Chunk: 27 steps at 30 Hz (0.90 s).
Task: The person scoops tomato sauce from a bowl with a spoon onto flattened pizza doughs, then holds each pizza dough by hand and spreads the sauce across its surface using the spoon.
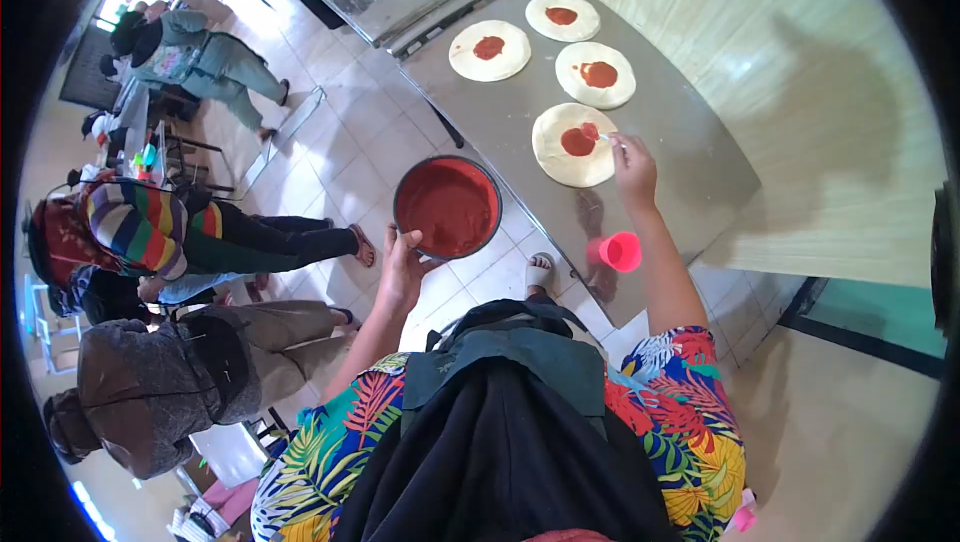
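My left hand (405,270) grips the near rim of a dark bowl (398,197) of red sauce (448,207), held out beside the metal table. In my right hand (634,170) is a spoon (603,137), pinched between the fingers, its tip in the red sauce on the nearest dough round (560,167). Farther along lie more flat dough rounds, one at the right (618,94), one at the left (465,64) and one at the far end (547,4), each with a red patch near its middle.
A pink cup (621,252) stands on the metal table (680,157) near my right forearm. A wall (790,132) borders the table's right side. Several people, one in a striped top (130,227), stand on the tiled floor at the left.
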Available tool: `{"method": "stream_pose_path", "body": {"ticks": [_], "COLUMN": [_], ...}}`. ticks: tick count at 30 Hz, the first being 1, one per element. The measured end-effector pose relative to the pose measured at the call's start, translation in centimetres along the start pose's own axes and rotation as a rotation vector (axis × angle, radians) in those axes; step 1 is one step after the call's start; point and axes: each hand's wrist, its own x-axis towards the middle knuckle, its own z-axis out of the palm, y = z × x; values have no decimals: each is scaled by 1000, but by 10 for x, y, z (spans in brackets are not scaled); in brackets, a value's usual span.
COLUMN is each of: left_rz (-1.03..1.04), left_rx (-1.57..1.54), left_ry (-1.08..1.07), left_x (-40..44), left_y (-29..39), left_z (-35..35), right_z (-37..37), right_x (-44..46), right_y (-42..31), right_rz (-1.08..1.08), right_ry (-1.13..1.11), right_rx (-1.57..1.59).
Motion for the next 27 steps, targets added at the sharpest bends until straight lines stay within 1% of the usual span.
{"method": "stream_pose_path", "body": {"ticks": [1,2,4,5,7,8,10,11,13,14,15,16,17,19,20,22,23,25,26,27], "left_rz": [21,14,42,53,26,10,-15,-38,-65,-89,-103,-96,-107,-112,-112,-113,-105,-85,-65,-36], "left_rx": [5,-6,-32,-39,-49,-52,-60,-68,-67,-66,-68,-71,-72,-32,-31,-39,-31,-21,-9,-18], "left_ry": [15,23,38,39,46,43,17,-9,-21,-25,-36,-62,-83,-129,-140,-246,-283,-319,-345,-356], "left_x": [9,9,28,32,43,50,58,67,87,98,111,100,108,121,131,156,165,182,193,202], "left_y": [4,4,9,8,10,10,3,0,-5,-8,-12,-12,-9,5,12,26,31,53,62,68], "left_z": [7,5,13,14,18,22,21,22,26,27,25,20,25,38,38,29,26,21,20,18], "right_z": [3,4,11,13,13,13,14,17,20,19,15,2,-2,-6,-5,11,19,41,51,61], "right_x": [6,2,7,5,4,5,-7,-6,-3,-3,0,-12,-8,7,15,26,24,28,36,41], "right_y": [5,1,5,5,8,11,21,29,44,51,49,29,20,-20,-46,-99,-114,-143,-156,-169], "right_rz": [-239,-242,-295,-295,-261,-259,-49,-48,694,692,820,932,919,812,807,546,541,97,93,-38], "right_ry": [-94,-109,-293,-308,-248,-256,-152,-146,87,102,207,320,335,284,294,149,151,-88,-86,-144], "right_rx": [-214,-217,-338,-337,-312,-313,-160,-165,346,340,495,655,655,833,832,754,746,469,465,301]}}
